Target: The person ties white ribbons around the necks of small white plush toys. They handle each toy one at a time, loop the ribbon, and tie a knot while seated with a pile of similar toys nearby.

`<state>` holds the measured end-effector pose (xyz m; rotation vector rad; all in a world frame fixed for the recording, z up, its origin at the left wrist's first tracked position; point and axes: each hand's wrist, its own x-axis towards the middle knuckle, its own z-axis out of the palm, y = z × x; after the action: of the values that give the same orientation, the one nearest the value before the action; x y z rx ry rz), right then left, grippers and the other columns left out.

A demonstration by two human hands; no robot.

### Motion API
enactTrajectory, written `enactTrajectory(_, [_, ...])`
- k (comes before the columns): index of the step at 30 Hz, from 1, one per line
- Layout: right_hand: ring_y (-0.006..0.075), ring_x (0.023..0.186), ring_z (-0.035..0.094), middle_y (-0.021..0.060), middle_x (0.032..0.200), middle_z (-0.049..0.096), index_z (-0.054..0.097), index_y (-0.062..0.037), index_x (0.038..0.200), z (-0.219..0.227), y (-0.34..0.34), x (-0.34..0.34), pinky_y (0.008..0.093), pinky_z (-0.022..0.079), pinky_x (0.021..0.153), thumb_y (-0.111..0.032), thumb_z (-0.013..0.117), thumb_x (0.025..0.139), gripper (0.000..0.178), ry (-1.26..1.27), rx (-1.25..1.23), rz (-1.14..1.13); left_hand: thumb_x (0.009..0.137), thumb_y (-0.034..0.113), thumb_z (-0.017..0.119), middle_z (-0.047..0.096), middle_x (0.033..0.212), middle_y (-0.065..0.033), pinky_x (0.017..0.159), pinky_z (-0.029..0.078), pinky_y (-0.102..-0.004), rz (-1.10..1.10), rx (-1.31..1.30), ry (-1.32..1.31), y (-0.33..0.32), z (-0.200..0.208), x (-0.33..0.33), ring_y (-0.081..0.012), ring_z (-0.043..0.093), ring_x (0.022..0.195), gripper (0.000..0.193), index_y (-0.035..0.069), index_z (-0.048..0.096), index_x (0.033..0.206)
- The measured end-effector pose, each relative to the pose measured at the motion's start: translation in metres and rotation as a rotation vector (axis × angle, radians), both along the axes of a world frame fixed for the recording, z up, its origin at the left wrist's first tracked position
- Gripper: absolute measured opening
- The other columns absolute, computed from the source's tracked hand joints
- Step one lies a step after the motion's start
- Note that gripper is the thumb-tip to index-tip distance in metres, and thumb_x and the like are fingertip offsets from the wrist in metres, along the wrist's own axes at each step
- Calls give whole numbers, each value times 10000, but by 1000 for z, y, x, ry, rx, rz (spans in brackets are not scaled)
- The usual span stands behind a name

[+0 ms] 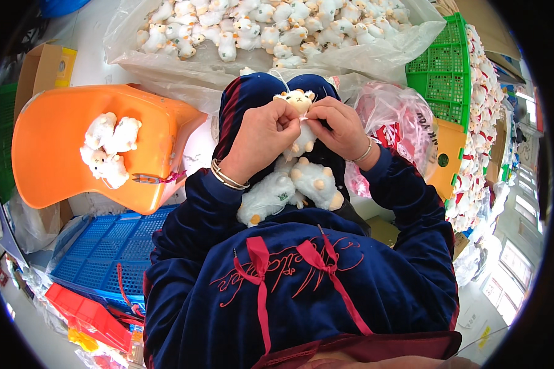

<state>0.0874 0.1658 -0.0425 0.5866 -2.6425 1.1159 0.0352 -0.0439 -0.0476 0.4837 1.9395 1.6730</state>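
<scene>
Above my lap, a small white plush animal toy [304, 142] with a cream face is held upright between my hands. My left hand [261, 136] is closed in a pinch at the left of its neck. My right hand [340, 127] pinches at the neck from the right side. Something thin and white shows between the fingertips; I cannot make out what it is. A white string loop [279, 76] rises from the toy's head. Below, more plush toys lie on my lap, one with pale feet [316, 183] and another [266, 195] on its side.
At left, an orange plastic stool [49, 144] bears several plush toys [112, 136] and small thread snips [146, 179]. A clear plastic bag [160, 72] full of toys lies ahead. Green crate [437, 64] and pink-filled bag [406, 117] stand right; a blue crate [114, 252] lower left.
</scene>
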Motion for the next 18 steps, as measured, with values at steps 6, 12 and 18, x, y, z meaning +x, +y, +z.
enactTrajectory(6, [284, 810, 688, 104, 946, 679, 655, -42, 980, 3, 1, 1, 343, 567, 702, 22, 761, 781, 235, -13, -30, 0, 909, 84, 681, 650, 740, 22, 587, 471, -204, 32, -13, 27, 1, 1, 2, -13, 560, 643, 93, -2, 646, 899])
enactTrajectory(12, [260, 784, 688, 125, 945, 688, 628, -26, 949, 3, 2, 5, 319, 556, 675, 80, 734, 794, 215, 16, -49, -76, 889, 63, 668, 657, 729, -48, 614, 500, -253, 113, 2, 13, 1, 0, 9, -69, 605, 647, 89, -11, 632, 921])
enactTrajectory(18, [225, 798, 666, 108, 970, 671, 617, -40, 993, 2, 4, 15, 310, 550, 714, 38, 694, 855, 176, -64, -109, -132, 922, 66, 625, 661, 732, -53, 599, 489, -248, 132, 75, -52, -4, -6, 14, -84, 604, 623, 85, -10, 629, 958])
